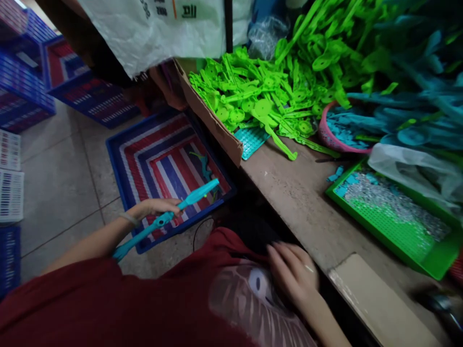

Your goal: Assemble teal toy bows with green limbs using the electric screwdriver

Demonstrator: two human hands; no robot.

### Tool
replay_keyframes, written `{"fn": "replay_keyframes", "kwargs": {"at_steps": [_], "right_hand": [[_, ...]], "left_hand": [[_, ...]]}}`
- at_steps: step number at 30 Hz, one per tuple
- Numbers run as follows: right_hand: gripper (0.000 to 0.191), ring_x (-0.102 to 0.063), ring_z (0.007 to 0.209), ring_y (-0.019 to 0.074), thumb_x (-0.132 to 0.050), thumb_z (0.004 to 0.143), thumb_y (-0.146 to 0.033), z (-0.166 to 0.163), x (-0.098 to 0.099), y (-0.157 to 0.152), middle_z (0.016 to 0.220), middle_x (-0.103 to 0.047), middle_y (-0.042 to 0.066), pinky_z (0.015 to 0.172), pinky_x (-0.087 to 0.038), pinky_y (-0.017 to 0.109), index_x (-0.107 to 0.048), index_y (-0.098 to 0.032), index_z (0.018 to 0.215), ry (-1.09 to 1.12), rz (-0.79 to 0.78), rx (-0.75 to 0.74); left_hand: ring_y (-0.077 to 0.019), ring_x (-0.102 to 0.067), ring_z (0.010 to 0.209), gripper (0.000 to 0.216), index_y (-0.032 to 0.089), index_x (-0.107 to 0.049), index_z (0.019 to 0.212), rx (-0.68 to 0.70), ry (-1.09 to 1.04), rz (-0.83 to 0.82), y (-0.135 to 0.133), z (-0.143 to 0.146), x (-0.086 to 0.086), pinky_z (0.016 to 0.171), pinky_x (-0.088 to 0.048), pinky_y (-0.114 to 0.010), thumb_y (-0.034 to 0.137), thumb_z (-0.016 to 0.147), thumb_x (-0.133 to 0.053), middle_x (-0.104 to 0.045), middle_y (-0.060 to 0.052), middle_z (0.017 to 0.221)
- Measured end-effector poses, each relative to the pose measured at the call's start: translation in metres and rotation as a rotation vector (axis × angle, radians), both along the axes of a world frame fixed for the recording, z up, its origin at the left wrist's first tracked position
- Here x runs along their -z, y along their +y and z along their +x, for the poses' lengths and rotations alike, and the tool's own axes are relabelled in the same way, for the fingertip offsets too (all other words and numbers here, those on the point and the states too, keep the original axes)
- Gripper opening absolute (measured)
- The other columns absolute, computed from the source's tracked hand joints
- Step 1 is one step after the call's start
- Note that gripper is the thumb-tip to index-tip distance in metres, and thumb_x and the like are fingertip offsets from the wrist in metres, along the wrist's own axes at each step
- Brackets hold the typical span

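My left hand [159, 207] is closed around a long turquoise plastic piece [198, 193], held slantwise over the near edge of a striped, lined blue crate [125, 202]. The crate stands on the floor, with a few teal and green pieces [205, 166] lying at its right side. My right hand [293, 270] rests against the front of my dark red shirt [162, 303], beside the table edge. Its fingers are stretched out and no object shows in them.
On the table [289, 193] lies a large heap of lime-green plastic pieces [260, 96], with teal pieces [415, 115] to the right. A pink bowl [327, 132] and a green tray [383, 236] of small metal parts stand nearby. More blue crates [97, 101] are at upper left.
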State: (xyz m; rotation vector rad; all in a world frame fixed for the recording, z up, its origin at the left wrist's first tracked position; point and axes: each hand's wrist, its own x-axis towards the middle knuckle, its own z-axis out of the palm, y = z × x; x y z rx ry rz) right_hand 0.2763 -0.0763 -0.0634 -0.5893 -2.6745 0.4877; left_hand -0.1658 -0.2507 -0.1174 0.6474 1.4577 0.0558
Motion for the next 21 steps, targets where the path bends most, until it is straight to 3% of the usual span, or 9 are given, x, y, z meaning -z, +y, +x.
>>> {"fn": "replay_keyframes", "kwargs": {"at_steps": [3,6,9,13,21], "right_hand": [[0.029,-0.06,0.118,0.0259,-0.057,0.099,-0.026,-0.085,0.016,0.013,0.124,-0.07,0.01,0.099,-0.053,0.043,-0.066,-0.021,0.127,0.176,0.112,-0.307],[0.033,-0.058,0.117,0.0245,-0.052,0.102,-0.038,-0.137,0.02,0.025,0.124,-0.07,0.009,0.099,-0.048,0.042,-0.066,-0.019,0.125,0.111,0.013,-0.534],[0.034,-0.058,0.111,0.0221,-0.049,0.103,-0.041,-0.146,0.02,0.029,0.119,-0.071,0.008,0.096,-0.043,0.039,-0.067,-0.02,0.124,0.023,-0.119,-0.673],[0.034,-0.056,0.11,0.0218,-0.049,0.103,-0.041,-0.139,0.021,0.026,0.116,-0.071,0.008,0.095,-0.04,0.038,-0.068,-0.02,0.121,-0.028,-0.201,-0.649],[0.031,-0.054,0.113,0.023,-0.051,0.102,-0.04,-0.151,0.018,0.029,0.114,-0.072,0.008,0.097,-0.037,0.04,-0.067,-0.02,0.12,-0.061,-0.213,-0.604]], "left_hand": [[-0.0121,-0.061,0.073,0.026,0.015,-0.063,0.102,0.029,-0.179,-0.048,-0.005,0.045,0.0,0.065,-0.054,-0.028,0.04,0.094,-0.065,-0.064,-0.002,0.091],[-0.0115,-0.054,0.064,0.028,0.018,-0.06,0.085,0.007,-0.312,-0.064,-0.007,0.075,-0.004,0.057,-0.046,-0.024,0.037,0.075,-0.077,-0.059,0.003,0.075],[-0.0128,-0.052,0.061,0.03,0.02,-0.059,0.081,-0.036,-0.392,-0.08,-0.007,0.09,-0.008,0.055,-0.042,-0.025,0.031,0.058,-0.076,-0.057,0.003,0.069],[-0.0145,-0.051,0.056,0.029,0.022,-0.056,0.079,-0.071,-0.444,-0.111,-0.005,0.094,-0.007,0.051,-0.04,-0.026,0.032,0.056,-0.071,-0.056,0.003,0.065],[-0.0147,-0.053,0.056,0.034,0.025,-0.054,0.084,-0.111,-0.511,-0.153,0.01,0.092,-0.011,0.053,-0.045,-0.028,0.025,0.053,-0.069,-0.056,0.003,0.067]]}}
